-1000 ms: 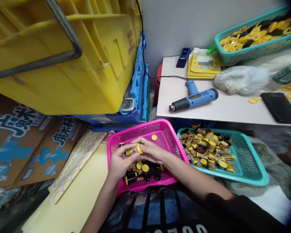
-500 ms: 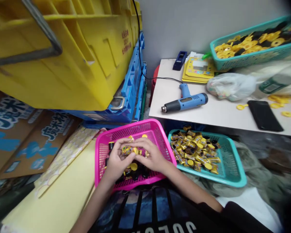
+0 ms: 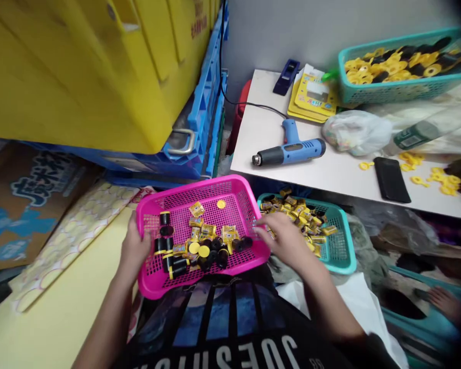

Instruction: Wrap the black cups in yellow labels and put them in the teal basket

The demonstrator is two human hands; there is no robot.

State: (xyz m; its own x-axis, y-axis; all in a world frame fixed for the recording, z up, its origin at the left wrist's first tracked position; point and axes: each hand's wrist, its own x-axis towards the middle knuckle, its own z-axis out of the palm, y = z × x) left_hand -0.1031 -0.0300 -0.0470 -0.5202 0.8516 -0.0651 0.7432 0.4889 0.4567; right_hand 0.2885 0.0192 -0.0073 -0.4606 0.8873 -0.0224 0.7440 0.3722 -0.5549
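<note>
On the person's lap rests a pink plastic basket (image 3: 194, 186). My left hand (image 3: 135, 247) grips its left rim, fingers wrapped around the edge. At the opposite side, my right hand (image 3: 286, 238) has its fingers curled over the right rim. Inside the basket are small black bottles (image 3: 165, 219) with yellow caps, pieces with yellow printed labels (image 3: 229, 233), and a loose yellow disc (image 3: 222, 204). Just right of my right hand stands a teal basket (image 3: 340, 251) filled with yellow-labelled little bottles (image 3: 301, 212), partly hidden by that hand.
A blue heat gun (image 3: 290, 152) and a black phone (image 3: 392, 179) lie on the white table (image 3: 341, 177). Another teal basket (image 3: 399, 92) holds yellow and black parts. Yellow crates (image 3: 138, 92) rise at left. Another person's hand (image 3: 445, 302) shows at lower right.
My hands have parted from the small yellow-labelled bottle they held above the basket. Each moved outward to one side rim. The view has shifted right, and another person's hand appears.
</note>
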